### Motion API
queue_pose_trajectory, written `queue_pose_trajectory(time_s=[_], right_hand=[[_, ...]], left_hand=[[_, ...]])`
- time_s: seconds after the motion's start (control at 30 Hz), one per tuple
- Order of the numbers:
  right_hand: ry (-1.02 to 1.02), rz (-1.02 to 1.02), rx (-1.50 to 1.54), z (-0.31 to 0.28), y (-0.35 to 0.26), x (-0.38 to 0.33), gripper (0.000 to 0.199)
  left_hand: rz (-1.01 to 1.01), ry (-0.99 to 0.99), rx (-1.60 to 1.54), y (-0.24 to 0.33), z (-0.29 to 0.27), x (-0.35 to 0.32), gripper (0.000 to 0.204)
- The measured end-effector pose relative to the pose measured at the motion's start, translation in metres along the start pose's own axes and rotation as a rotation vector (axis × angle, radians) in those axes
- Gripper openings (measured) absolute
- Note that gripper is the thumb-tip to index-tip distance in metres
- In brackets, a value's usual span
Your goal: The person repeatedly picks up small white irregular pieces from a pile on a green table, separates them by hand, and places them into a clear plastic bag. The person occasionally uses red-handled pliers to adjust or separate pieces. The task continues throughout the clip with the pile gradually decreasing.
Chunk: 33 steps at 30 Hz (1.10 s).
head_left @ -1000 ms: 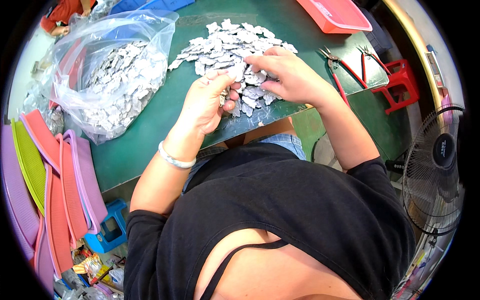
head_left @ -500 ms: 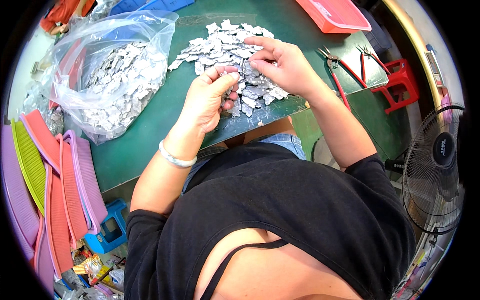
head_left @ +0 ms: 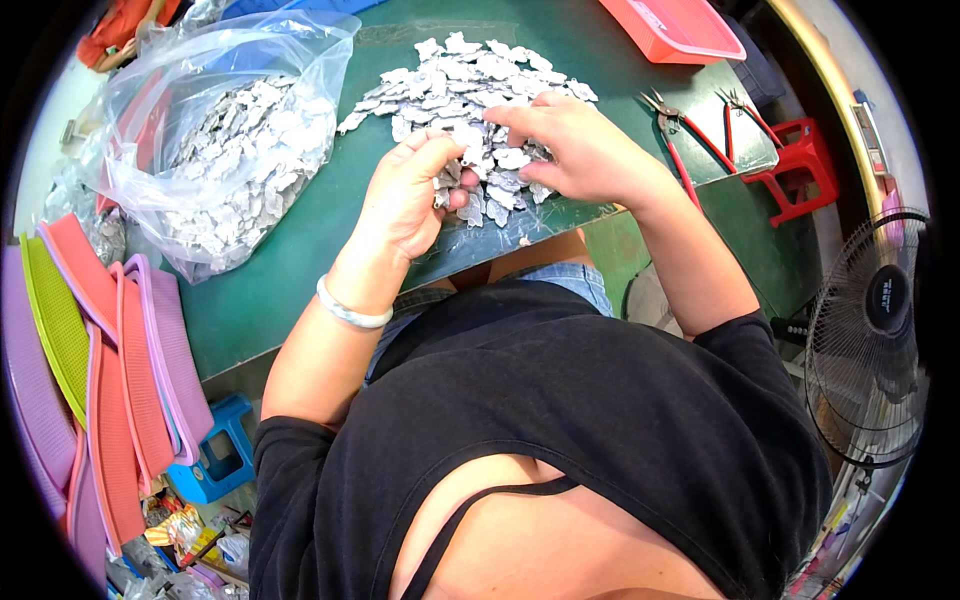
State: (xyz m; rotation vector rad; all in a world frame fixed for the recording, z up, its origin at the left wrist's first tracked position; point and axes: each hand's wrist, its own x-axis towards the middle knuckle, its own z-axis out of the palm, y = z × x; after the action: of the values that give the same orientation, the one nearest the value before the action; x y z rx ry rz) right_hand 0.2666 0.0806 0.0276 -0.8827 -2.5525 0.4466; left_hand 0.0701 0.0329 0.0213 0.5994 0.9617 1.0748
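A heap of small, flat silver-grey metal pieces (head_left: 450, 85) with irregular scalloped outlines lies on the green table (head_left: 270, 310). My left hand (head_left: 408, 190) is closed at the heap's near left edge. Some of the metal pieces (head_left: 441, 190) show between its curled fingers and thumb; how many it holds is hidden. Over the right part of the heap reaches my right hand (head_left: 580, 150), thumb and forefinger spread apart. Loose pieces show below that gap, and I see nothing gripped in it.
A clear plastic bag (head_left: 335, 60) full of similar pieces stands left of the heap. Red-handled pliers (head_left: 690, 140) and a red tray (head_left: 690, 45) lie to the right. Stacked coloured baskets (head_left: 150, 370) crowd the left, a fan (head_left: 870, 340) the right.
My right hand has moved slightly down and right, its thumb and forefinger spreading wider. My left hand has shifted a little left and stays closed on metal pieces.
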Motion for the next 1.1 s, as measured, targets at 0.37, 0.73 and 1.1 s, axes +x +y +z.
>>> queue_pose_trajectory(time_s=[0.37, 0.73, 1.1], right_hand=[[0.175, 0.2, 0.544, 0.003, -0.002, 0.005, 0.039], [0.168, 0.153, 0.07, -0.007, 0.007, -0.006, 0.049], [0.202, 0.145, 0.093, 0.0, 0.008, -0.015, 0.052]], left_hand=[[0.003, -0.023, 0.019, 0.0, -0.004, 0.002, 0.007], [-0.049, -0.059, 0.035, -0.003, -0.006, 0.002, 0.01], [-0.024, -0.122, -0.218, -0.003, -0.01, 0.001, 0.011]])
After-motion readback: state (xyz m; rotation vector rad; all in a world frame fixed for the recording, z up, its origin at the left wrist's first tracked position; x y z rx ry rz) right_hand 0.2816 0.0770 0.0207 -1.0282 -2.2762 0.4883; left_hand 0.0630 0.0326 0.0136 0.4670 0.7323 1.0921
